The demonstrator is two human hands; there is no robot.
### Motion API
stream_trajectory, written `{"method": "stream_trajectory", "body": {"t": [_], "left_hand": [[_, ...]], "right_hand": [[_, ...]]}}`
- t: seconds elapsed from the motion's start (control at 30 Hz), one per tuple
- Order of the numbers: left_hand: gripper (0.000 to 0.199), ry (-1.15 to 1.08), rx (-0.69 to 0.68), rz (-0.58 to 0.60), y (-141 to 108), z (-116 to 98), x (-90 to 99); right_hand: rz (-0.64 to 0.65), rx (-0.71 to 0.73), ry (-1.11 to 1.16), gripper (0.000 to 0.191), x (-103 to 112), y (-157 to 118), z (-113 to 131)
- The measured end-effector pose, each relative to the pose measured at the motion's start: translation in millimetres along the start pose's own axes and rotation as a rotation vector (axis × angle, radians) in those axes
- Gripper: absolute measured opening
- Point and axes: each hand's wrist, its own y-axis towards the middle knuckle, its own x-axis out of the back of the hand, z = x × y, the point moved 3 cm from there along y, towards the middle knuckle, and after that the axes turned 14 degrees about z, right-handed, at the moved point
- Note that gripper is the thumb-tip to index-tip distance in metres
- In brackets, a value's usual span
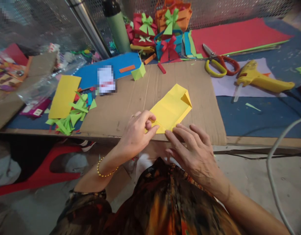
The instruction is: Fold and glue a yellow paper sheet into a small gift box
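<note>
A folded sheet of yellow paper (pixel 168 109) lies on the cardboard sheet (pixel 201 98). Its far right corner is folded up into a small pocket, and a flap runs along its right side. My left hand (pixel 138 130), fingers curled and thumb close to the index finger, grips the paper's near left corner. My right hand (pixel 193 150) is stretched out with its fingers apart, the fingertips resting on the paper's near right edge close to the table's front.
Scissors (pixel 220 65) and a yellow glue gun (pixel 265 78) lie to the right. Red sheets (pixel 238 34) are stacked behind. Small paper bags with bows (pixel 168 45) and a green bottle (pixel 118 29) stand at the back. Green scraps (pixel 72 117) and yellow card (pixel 64 96) lie left.
</note>
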Motion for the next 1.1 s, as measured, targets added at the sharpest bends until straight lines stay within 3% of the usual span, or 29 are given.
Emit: {"method": "stream_trajectory", "body": {"t": [0.23, 0.77, 0.93, 1.1], "left_hand": [[0.01, 0.017, -0.082, -0.06, -3, 3, -3.2], [0.006, 0.196, -0.128, -0.043, -2, -2, -1.0], [0.006, 0.217, -0.094, 0.016, 1, -2, -0.8], [0.008, 0.204, -0.085, 0.024, 3, -2, -1.2]], "right_hand": [[-0.005, -0.007, 0.01, 0.041, 0, 0, 1], [-0.015, 0.001, 0.01, 0.039, 2, 2, 2], [0.008, -0.003, 0.03, 0.042, 7, 3, 1], [-0.095, -0.038, -0.011, 0.052, 13, 8, 0]]}}
